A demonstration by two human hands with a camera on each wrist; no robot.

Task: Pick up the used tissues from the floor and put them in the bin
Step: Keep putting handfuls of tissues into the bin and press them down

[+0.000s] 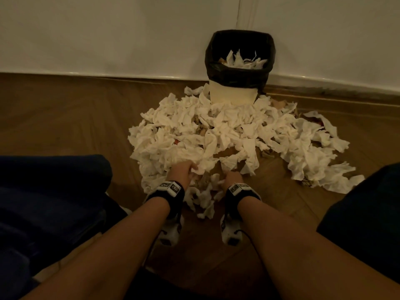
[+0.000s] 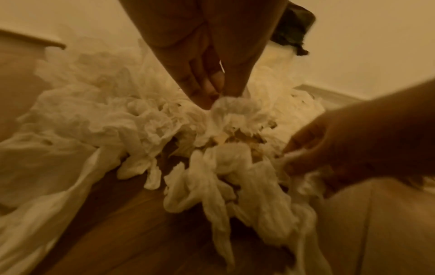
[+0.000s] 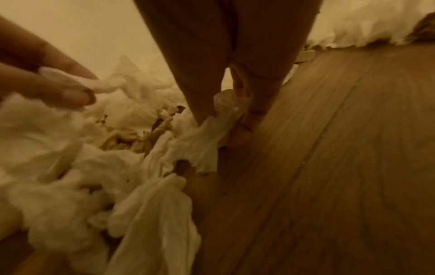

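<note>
- The left hand (image 1: 184,172) reaches into the near edge of the tissue heap (image 1: 216,135) on the wooden floor (image 1: 65,118). In the left wrist view its fingers (image 2: 202,93) pinch a crumpled tissue (image 2: 233,109) at their tips.
- The right hand (image 1: 232,177) sits just beside the left one. In the right wrist view its fingers (image 3: 242,119) are curled round a twisted tissue strip (image 3: 207,137) that trails down and left of them onto the pile.
- Beyond both sets of fingers, past the whole heap, the bin (image 1: 238,61) stands against the wall (image 1: 108,35), lined with a black bag and already holding some tissues.
- Step in hand, as I judge it: gathering, with each hand taking hold of a piece; most of the heap is not yet cleared.
- The next move likely calls for lifting both pieces clear of the tangle, since neighbouring strips may drag along, then carrying them forward over the pile to the bin's mouth and letting go above it.
- Brown scraps (image 2: 242,137) lie between the two hands, under the tissues.
</note>
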